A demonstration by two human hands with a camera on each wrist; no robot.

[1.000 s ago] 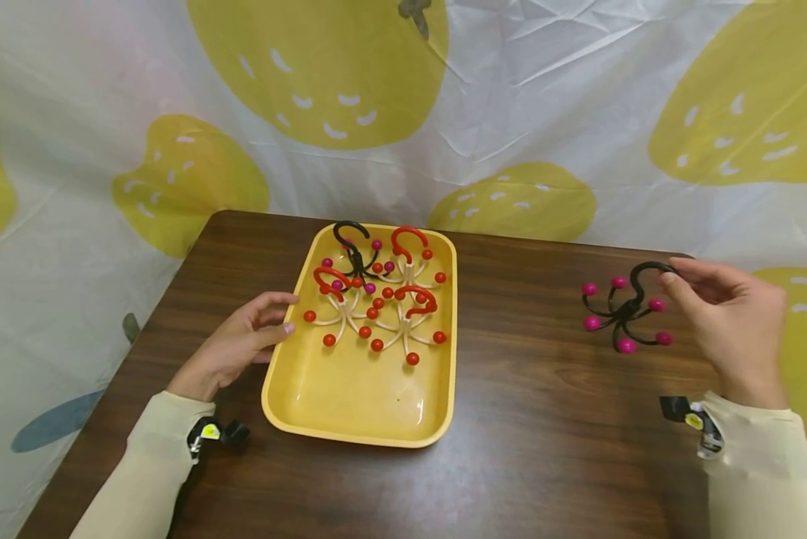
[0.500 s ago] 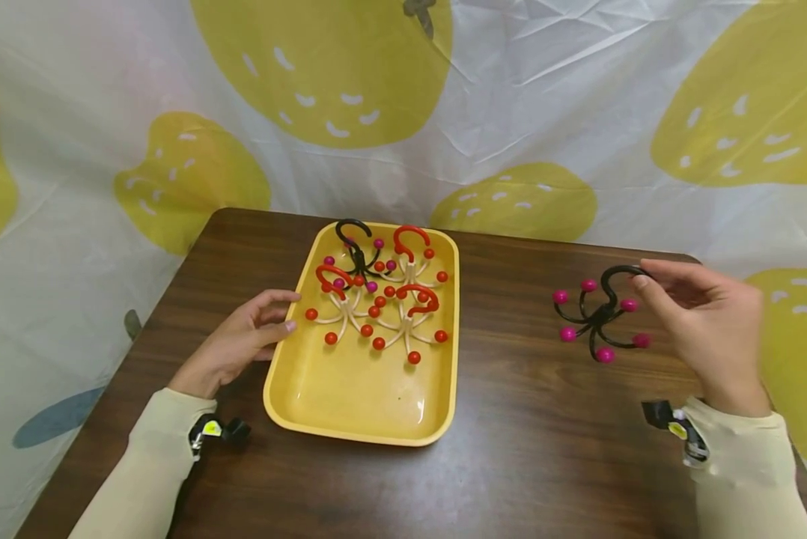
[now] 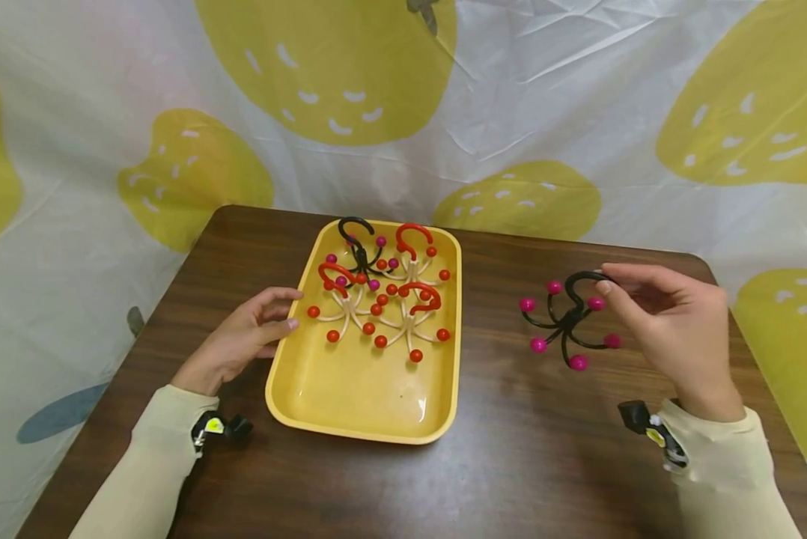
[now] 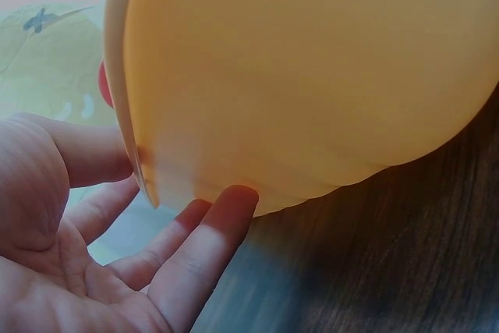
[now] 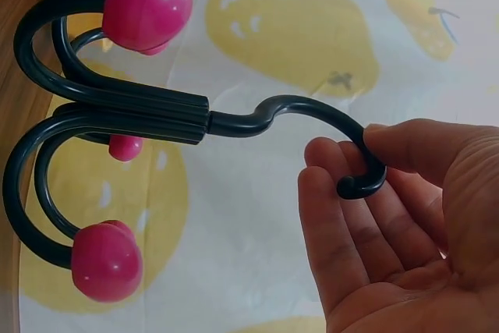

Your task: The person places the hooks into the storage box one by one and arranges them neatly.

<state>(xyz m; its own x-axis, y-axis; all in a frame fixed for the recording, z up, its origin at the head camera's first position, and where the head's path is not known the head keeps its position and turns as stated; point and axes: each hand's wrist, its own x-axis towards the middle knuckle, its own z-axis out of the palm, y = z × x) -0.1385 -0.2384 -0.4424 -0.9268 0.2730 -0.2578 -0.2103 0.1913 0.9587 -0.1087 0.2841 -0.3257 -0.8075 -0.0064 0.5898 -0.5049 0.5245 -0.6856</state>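
My right hand (image 3: 673,322) pinches the curved top of a black hook hanger (image 3: 570,320) between thumb and fingers. The hanger's thin curled arms end in pink balls, and it hangs above the table, right of the yellow tray (image 3: 363,419). In the right wrist view the hook's tip (image 5: 359,186) lies against the fingers. My left hand (image 3: 238,337) holds the tray's left rim; in the left wrist view the thumb (image 4: 93,154) meets the rim and fingertips (image 4: 238,200) touch the outer wall. Inside the tray stand another black hanger (image 3: 361,257) and several red-and-cream hangers (image 3: 409,322).
The brown wooden table (image 3: 511,464) carries the tray. Behind it hangs a white cloth (image 3: 349,180) printed with yellow fruit. Bare tray floor shows at the near end, in front of the hangers.
My right hand has moved left with the black hook hanger, bringing it nearer the tray. The left hand and the tray have stayed in place.
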